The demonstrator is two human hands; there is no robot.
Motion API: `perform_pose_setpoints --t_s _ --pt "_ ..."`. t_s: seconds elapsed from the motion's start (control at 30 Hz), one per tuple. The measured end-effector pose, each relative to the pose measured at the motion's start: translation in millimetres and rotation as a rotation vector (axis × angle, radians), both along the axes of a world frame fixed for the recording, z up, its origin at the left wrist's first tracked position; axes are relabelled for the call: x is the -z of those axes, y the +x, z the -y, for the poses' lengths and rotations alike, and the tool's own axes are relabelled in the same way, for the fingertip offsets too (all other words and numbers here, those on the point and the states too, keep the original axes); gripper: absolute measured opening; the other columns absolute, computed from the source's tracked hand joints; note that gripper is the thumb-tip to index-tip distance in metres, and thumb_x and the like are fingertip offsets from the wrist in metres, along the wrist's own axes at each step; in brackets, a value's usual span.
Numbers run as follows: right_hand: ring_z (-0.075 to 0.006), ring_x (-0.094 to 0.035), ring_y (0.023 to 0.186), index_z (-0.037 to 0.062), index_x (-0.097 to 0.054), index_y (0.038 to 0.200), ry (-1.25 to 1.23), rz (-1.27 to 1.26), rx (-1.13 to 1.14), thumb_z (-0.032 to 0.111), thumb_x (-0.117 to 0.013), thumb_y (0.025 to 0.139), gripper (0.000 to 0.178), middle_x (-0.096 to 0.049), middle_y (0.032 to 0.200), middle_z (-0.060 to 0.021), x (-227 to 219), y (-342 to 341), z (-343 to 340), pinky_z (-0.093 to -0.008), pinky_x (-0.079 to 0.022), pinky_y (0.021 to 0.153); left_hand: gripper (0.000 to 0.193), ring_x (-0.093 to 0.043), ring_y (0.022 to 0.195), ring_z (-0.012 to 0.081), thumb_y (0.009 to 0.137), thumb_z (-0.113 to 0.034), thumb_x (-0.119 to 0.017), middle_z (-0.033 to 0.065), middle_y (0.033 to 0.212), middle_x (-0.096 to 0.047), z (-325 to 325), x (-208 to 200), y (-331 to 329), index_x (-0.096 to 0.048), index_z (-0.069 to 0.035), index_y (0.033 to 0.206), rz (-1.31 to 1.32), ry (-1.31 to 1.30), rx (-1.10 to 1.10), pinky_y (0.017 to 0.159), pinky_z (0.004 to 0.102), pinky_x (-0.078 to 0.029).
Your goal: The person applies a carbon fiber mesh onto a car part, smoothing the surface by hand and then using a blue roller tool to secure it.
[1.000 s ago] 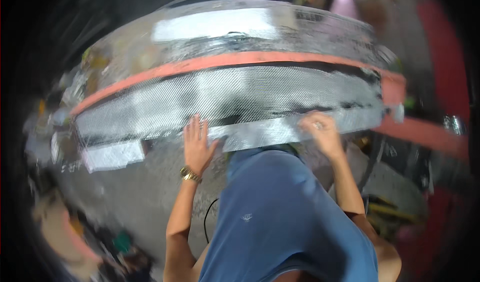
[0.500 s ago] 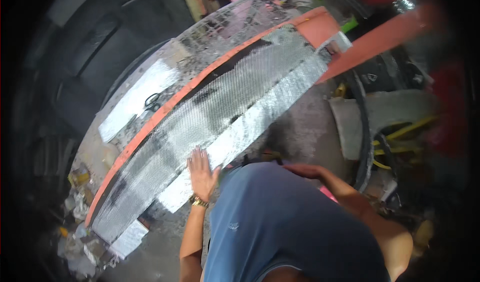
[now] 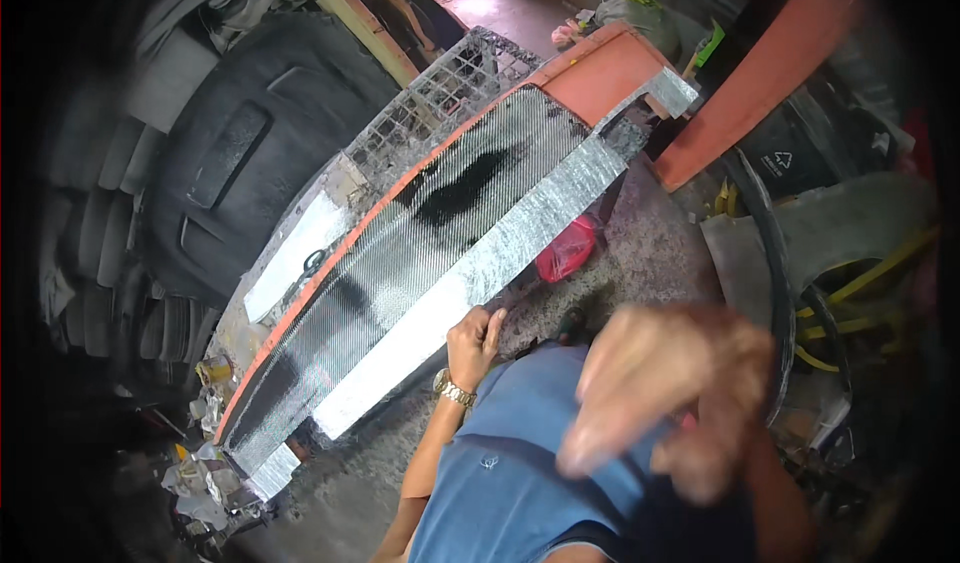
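A long curved orange panel [image 3: 600, 63] lies slantwise in front of me. Dark, shiny woven cloth, like carbon fibre [image 3: 400, 253], covers most of its face. Silver foil strips [image 3: 540, 218] run along the near edge. My left hand [image 3: 475, 346], with a metal-band watch above it, is at the foil's near edge, fingers curled in and thumb out; whether it grips anything is hidden. My right hand [image 3: 660, 393] is raised in front of my body on the right, close to the camera and smeared by motion, so its fingers cannot be read.
Beyond the panel lie a white sheet [image 3: 300, 248] and dark-handled scissors [image 3: 315, 261]. A wire rack [image 3: 440, 103] stands behind. Another orange piece [image 3: 750, 83] rises at right. A pink-red bag [image 3: 568, 250] sits below the panel. Litter [image 3: 205, 483] piles up at lower left.
My left hand was flat on the foil and cloth; it has drawn back to the near edge and curled. My right hand has come up from my side. The view has shifted.
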State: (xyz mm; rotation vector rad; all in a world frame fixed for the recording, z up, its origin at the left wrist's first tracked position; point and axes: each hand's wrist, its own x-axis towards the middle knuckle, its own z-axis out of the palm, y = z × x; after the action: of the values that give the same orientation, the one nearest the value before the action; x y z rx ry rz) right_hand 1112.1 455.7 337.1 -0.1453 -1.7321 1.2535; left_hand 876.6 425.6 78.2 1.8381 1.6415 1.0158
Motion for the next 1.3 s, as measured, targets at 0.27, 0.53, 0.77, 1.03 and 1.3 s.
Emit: perform_pose_setpoints --t_s 0.27,0.53,0.77,1.03,1.3 --pt "-0.0241 -0.067 0.081 0.0094 -0.077 0.08 0.063 -0.514 -0.341 0.022 -0.061 0.096 0.026 -0.074 0.087 -0.012 -30.8 17.1 -37.9 -0.0349 -0.049 0.07 0.012 -0.067 0.085 0.0321 0.092 -0.006 -0.068 0.014 0.097 -0.068 11.3 -7.7 19.2 -0.062 0.002 0.085 0.024 0.002 0.018 0.072 0.0357 -0.053" --pt "-0.0103 -0.055 0.051 -0.0024 -0.071 0.083 -0.806 0.336 -0.313 0.042 -0.048 0.106 0.055 -0.062 0.062 -0.0074 152.9 4.8 -50.8 -0.0285 -0.051 0.06 0.047 -0.064 0.107 0.0226 0.107 -0.034 -0.043 0.0155 0.117 -0.068 -38.5 -35.8 22.1 -0.06 0.005 0.128 1.068 -0.473 0.129 0.098 0.035 -0.047" --pt "-0.0129 -0.055 0.055 0.0056 -0.069 0.093 -0.77 0.755 -0.306 0.07 -0.035 0.099 0.073 -0.057 0.058 -0.0047 198.4 -7.1 -91.1 -0.0301 -0.045 0.058 0.026 -0.065 0.089 0.0279 0.097 -0.009 -0.061 0.0139 0.097 -0.063 -95.5 -60.4 5.0 -0.064 0.001 0.121 0.321 -0.353 0.586 0.08 0.0347 -0.05" --pt "-0.0298 -0.065 0.075 0.0117 -0.068 0.125 -0.115 0.93 -0.044 0.034 -0.062 0.097 0.036 -0.068 0.083 -0.0142 193.2 -23.2 -119.0 -0.0401 -0.051 0.073 0.032 -0.063 0.07 0.0395 0.095 -0.028 -0.064 0.0168 0.073 -0.061 -112.4 -25.0 -7.8 -0.056 -0.001 0.079 0.029 -0.308 0.559 0.061 0.046 -0.047" --pt "-0.0359 -0.067 0.096 0.0027 -0.067 0.121 0.007 1.031 0.189 0.017 -0.067 0.09 0.034 -0.069 0.103 -0.0174 245.8 -19.4 -230.1 -0.0435 -0.052 0.084 0.019 -0.064 0.103 0.0362 0.088 -0.011 -0.07 0.0165 0.108 -0.068 -114.8 30.0 -83.3 -0.067 0.001 0.102 -0.017 -0.037 -0.14 0.089 0.043 -0.051"
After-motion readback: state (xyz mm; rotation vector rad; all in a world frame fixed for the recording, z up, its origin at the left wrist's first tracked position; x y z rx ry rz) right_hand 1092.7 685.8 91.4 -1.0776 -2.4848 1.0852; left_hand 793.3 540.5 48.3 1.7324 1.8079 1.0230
